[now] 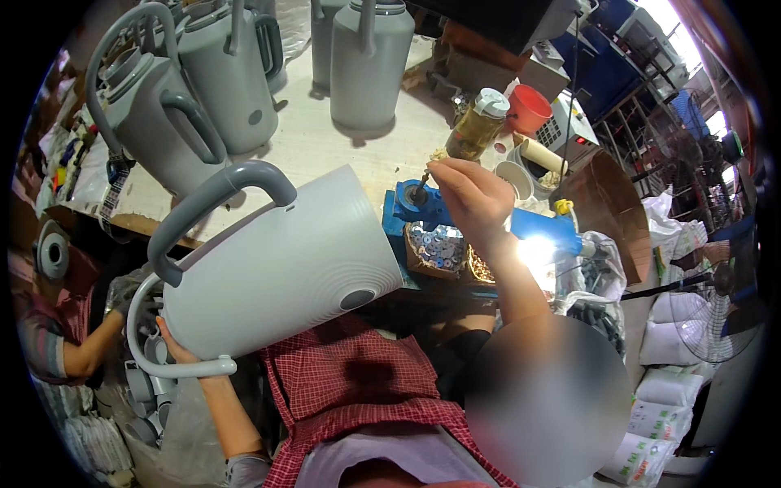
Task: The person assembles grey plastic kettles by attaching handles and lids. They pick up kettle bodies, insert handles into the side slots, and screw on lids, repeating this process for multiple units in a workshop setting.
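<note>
A large light-grey jug (277, 268) lies tilted across my lap, its base toward the workbench and its mouth end low on the left. It carries a dark-grey side handle (220, 199) and a light-grey carrying handle (183, 370) that hangs down. My left hand (176, 348) grips the mouth end, with its fingers partly hidden behind the jug. My right hand (474, 195) is closed in a pinch over the upright metal bit (421, 191) of a blue power tool (455, 213). Whatever the fingertips hold is too small to make out.
Several similar grey jugs (370, 69) stand on the white bench (301, 138). Boxes of metal washers (439, 244) and copper-coloured small parts (480, 267) sit beside the tool. Behind are a lidded jar (478, 126) and red cup (529, 110). A co-worker's arm (93, 350) reaches in at left.
</note>
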Tool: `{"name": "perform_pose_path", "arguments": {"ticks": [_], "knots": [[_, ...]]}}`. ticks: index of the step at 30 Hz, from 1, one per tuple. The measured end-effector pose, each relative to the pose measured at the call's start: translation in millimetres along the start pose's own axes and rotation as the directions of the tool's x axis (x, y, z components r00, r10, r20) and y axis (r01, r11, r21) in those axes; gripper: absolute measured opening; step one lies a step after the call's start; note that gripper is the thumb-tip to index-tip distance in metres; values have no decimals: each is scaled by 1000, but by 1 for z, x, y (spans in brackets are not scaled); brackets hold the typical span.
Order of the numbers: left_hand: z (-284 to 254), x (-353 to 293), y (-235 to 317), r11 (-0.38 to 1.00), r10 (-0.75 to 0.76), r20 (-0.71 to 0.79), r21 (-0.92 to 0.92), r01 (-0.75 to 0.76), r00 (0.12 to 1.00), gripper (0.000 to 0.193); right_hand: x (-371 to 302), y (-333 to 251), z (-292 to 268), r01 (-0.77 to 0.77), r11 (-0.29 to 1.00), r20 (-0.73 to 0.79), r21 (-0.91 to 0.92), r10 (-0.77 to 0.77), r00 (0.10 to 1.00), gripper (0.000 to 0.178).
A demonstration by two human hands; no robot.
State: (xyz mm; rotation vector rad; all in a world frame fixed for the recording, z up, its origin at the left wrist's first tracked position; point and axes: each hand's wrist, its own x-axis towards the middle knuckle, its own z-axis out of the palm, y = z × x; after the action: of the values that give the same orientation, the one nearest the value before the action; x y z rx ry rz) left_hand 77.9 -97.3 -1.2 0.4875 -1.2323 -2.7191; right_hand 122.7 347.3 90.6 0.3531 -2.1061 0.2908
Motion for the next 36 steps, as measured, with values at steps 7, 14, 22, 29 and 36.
{"name": "perform_pose_path", "arguments": {"ticks": [7,14,22,29,36], "knots": [[6,6,-12,999,35,56,30,-37,998,53,-4,8,1,90,994,29,-70,-88,996,28],[29,22,-18,976,97,81,188,-111,992,52,-5,5,3,37,999,25,28,-38,999,27],[27,17,-18,940,115,84,314,-136,990,56,-9,-7,-6,-312,896,62,316,309,949,26],[104,-5,-37,914,340,267,132,-383,902,57,-32,-27,-30,-705,373,289,603,722,629,35],[100,24,-77,910,312,307,176,-376,899,56,-59,-15,-42,-696,257,309,671,756,577,33]]}}
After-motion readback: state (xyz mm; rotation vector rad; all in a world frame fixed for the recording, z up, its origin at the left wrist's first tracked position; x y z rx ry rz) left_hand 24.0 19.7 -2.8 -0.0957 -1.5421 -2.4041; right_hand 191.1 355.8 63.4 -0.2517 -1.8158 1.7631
